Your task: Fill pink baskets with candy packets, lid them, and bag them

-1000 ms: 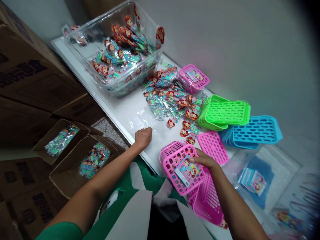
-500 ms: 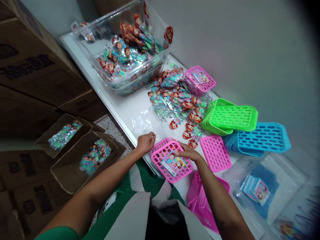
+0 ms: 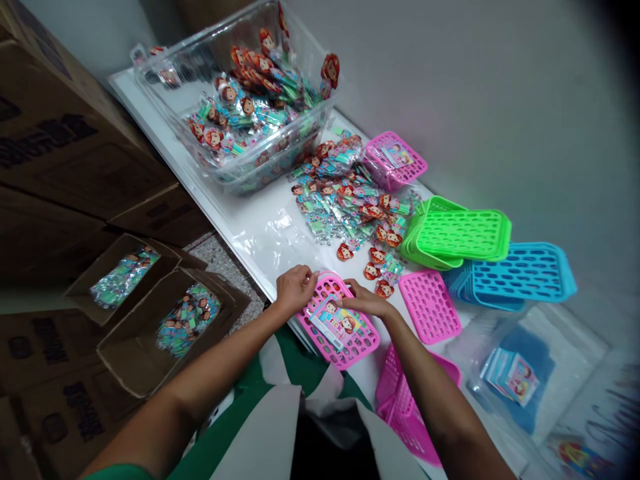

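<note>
- At the left hand (image 3: 295, 290) we see fingers curled in toward the palm at the near left edge of the pink basket (image 3: 357, 345); their tips are partly hidden, so we cannot tell whether they pinch anything.
- Our right hand (image 3: 369, 303) is clamped on the same basket, thumb over the top by the card (image 3: 334, 323), other fingers mostly out of sight beyond the far edge.
- The basket sits between our two hands, in front of the apron, at the bench's near edge; its sides are largely hidden, and what lies under its holed top is hard to make out.
- Both forearms reach forward, the left one slanting in over the open cartons, the right one covering part of the deep pink baskets (image 3: 407, 417).
- Just past the fingers, a clear bag (image 3: 275, 237) lies on the bench (image 3: 227, 200), its outline faint.
- Beyond it we find a heap of small packets (image 3: 345, 200), and a pink lid (image 3: 430, 307) to the right.
- Farther out, the clear tub (image 3: 270, 150) holds more such packets.
- Green baskets (image 3: 463, 233) and blue baskets (image 3: 520, 273) stand nested by the wall.
- Low on the left, two open cartons (image 3: 135, 350) hold packets too.
</note>
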Tool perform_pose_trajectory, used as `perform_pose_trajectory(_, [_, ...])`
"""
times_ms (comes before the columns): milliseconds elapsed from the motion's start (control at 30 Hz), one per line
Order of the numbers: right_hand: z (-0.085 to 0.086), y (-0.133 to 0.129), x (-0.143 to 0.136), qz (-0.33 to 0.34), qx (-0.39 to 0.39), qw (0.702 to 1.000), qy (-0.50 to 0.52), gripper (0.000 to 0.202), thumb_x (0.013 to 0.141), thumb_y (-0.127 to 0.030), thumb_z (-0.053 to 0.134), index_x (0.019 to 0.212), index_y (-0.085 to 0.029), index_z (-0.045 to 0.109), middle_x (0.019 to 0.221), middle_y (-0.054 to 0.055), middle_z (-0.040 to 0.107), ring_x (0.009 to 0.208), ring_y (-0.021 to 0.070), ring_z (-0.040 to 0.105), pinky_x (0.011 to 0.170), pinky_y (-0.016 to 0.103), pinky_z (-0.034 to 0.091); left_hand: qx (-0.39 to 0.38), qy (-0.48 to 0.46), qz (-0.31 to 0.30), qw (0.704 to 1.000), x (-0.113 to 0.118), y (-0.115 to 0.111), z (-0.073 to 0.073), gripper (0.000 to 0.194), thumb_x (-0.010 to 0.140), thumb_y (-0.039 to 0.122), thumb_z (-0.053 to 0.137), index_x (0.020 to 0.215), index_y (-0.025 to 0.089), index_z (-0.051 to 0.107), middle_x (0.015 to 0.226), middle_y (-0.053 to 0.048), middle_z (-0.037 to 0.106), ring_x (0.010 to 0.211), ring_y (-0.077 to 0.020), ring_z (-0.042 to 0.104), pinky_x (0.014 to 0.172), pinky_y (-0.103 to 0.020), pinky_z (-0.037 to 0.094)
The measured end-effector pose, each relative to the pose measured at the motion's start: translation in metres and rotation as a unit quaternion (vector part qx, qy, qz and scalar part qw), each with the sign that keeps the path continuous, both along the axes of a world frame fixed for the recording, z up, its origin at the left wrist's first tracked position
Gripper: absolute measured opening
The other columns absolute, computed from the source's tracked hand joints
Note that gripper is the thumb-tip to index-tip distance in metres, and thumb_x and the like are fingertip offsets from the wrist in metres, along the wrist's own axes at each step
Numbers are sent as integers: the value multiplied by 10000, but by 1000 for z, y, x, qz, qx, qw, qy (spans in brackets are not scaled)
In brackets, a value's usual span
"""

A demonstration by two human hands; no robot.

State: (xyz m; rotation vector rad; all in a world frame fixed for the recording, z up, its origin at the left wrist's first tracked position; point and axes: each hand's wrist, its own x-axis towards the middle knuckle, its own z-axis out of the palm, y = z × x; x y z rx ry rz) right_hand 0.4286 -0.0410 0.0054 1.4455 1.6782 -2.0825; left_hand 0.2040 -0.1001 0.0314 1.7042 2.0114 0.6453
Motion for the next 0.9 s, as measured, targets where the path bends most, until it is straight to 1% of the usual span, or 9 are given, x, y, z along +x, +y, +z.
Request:
perform_pose_trajectory(100, [-3,0,-4,8,-14,1000,14,785,650,-529,757,1281,-232,397,1077,72,665,861,243,662,722,356,547,-23,22,-1,999,6,8,-1,309,937,403,355,825,208,567,763,-20,615,686,-146,568,637,-265,378])
perform_pose_trajectory(200, [-7,1,-5,9,1,1000,-1,741,643,-524,761,1240,-212,452,1080,77,661,911,257,646,776,358,532,-22,53,-58,997,7,9,-5,321,962,373,294,908,208,563,839,-43,636,773,-162,589,682,-274,384])
perform_pose_trajectory(333, [-12,-1,1,-27,29,999,7,769,651,-517,755,1289,-204,463,1172,79,627,1041,277,597,902,365,485,-35,130,-153,979,1,-4,-13,379,974,364,256,885,195,582,819,-71,632,776,-182,577,697,-296,375])
perform_pose_trajectory(400, [-13,-3,4,-43,40,998,23,799,675,-518,736,1345,-217,423,1248,66,589,1099,269,568,947,362,461,-45,160,-182,969,-2,-12,-16,383,974,353,261,873,187,591,797,-78,629,747,-188,568,674,-307,366])
perform_pose_trajectory(500, [-9,-7,5,-39,38,997,54,706,745,-530,665,1346,-234,443,1266,40,582,1093,246,574,941,355,466,-32,183,-205,961,-2,-20,-19,367,971,336,282,865,182,598,775,-76,627,735,-191,563,662,-317,355])
perform_pose_trajectory(633, [-4,-9,4,-34,56,997,48,524,792,-555,584,1198,-223,590,1088,11,670,986,238,619,855,348,501,9,190,-215,958,3,-19,-19,343,964,305,306,840,187,603,734,-63,611,722,-189,552,661,-323,343])
perform_pose_trajectory(733, [-4,-9,5,-30,99,995,10,443,778,-565,581,1030,-212,674,945,3,699,909,241,634,798,335,508,17,163,-190,968,8,-15,-16,302,947,299,345,815,196,596,732,-51,597,710,-181,539,640,-314,341])
perform_pose_trajectory(833, [-5,-10,4,-44,119,992,-8,423,759,-550,604,1011,-219,682,921,0,704,885,239,635,786,331,504,9,115,-155,981,12,-12,-10,240,914,275,397,777,195,578,731,-39,577,712,-167,535,621,-294,345])
perform_pose_trajectory(900, [-5,-12,3,-56,125,990,-12,429,764,-552,596,1021,-218,677,935,3,705,889,240,635,779,333,501,11,96,-150,984,14,-12,-5,219,901,264,414,773,191,575,723,-35,568,715,-163,532,631,-288,352])
